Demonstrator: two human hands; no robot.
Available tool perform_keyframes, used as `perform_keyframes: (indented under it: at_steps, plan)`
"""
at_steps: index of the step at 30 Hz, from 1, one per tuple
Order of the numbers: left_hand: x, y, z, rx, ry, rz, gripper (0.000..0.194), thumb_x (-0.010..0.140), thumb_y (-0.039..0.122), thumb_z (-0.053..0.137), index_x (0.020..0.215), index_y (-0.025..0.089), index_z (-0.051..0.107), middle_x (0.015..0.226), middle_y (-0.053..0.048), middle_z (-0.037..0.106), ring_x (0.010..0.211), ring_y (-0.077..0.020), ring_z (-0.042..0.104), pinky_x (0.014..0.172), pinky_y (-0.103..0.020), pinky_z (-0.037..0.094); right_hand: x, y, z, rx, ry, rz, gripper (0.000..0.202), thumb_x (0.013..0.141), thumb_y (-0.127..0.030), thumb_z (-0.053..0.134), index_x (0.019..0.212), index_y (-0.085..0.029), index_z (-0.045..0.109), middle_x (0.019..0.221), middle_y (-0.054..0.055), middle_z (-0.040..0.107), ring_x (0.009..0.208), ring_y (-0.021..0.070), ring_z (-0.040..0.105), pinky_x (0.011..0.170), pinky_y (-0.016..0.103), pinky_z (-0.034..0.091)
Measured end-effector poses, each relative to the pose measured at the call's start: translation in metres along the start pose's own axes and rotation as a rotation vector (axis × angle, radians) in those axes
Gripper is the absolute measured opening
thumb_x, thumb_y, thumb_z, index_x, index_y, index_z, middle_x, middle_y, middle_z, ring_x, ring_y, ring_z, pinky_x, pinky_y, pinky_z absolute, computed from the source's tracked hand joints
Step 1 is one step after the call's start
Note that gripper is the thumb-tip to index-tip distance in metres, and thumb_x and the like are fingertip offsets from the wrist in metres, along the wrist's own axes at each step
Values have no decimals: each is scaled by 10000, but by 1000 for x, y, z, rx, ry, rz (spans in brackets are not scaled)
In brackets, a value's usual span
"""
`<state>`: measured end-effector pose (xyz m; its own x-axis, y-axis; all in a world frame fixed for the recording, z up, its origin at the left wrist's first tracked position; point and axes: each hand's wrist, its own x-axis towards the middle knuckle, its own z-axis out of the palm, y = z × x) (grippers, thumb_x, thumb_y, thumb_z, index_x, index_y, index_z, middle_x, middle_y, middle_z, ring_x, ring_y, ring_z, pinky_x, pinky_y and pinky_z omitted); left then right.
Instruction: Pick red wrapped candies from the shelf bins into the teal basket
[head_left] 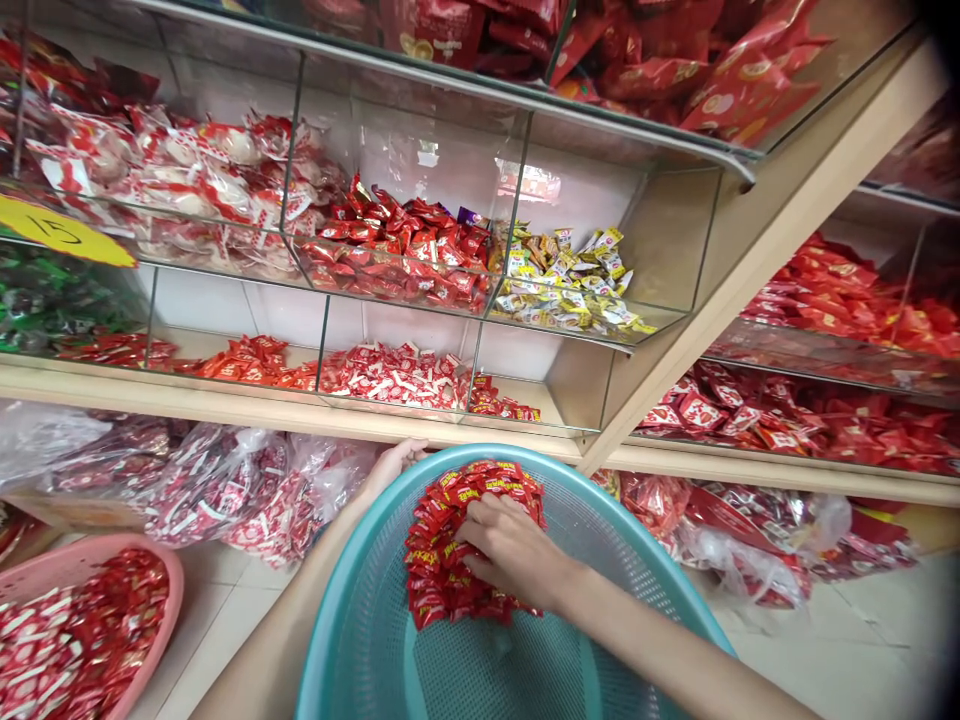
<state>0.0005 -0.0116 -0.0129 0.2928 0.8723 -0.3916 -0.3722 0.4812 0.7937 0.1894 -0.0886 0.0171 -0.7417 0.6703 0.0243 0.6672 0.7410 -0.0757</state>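
Observation:
A large teal plastic basket (645, 520) fills the lower middle. Inside it, towards the back wall, lies a bunch of red packets with yellow print (435, 530). My right hand (510, 545) reaches in from the right and rests on the packets, its fingers bent around some of them. At the basket's far left rim is my left hand (394, 465), by the shelf's front edge, its fingers curled at the rim and partly hidden behind it.
Ahead stand glass-fronted shelves (247, 400) with compartments of wrapped sweets. A wooden upright (720, 290) slants at the right. Plastic bags of sweets (217, 490) lie beneath, and a pink basket (169, 580) of sweets sits at the lower left.

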Motion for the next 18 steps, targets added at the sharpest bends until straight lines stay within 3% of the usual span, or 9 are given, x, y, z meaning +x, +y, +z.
perform_keyframes:
  at_steps: [9, 14, 18]
  plan:
    - [4, -2, -4, 15, -6, 7, 278, 689, 301, 504, 508, 105, 585, 429, -35, 588, 352, -109, 491, 399, -191, 364, 1, -4, 6, 8, 63, 128, 119, 735, -270, 560, 809, -187, 519, 841, 7, 550, 811, 153, 448, 716, 264, 314]
    - [5, -1, -6, 8, -58, -25, 290, 697, 325, 500, 561, 96, 614, 470, -51, 609, 395, -124, 521, 429, -198, 390, 3, 11, -31, 122, 167, 127, 254, 752, -420, 536, 843, -183, 548, 810, 27, 566, 808, 159, 479, 748, 275, 327]
    - [10, -4, -10, 18, -14, -19, 265, 682, 327, 542, 577, 96, 618, 488, -51, 619, 402, -128, 528, 427, -200, 393, 16, 61, -69, 178, 362, 198, 181, 814, -331, 459, 806, -182, 561, 708, 14, 564, 715, 129, 486, 682, 236, 332]
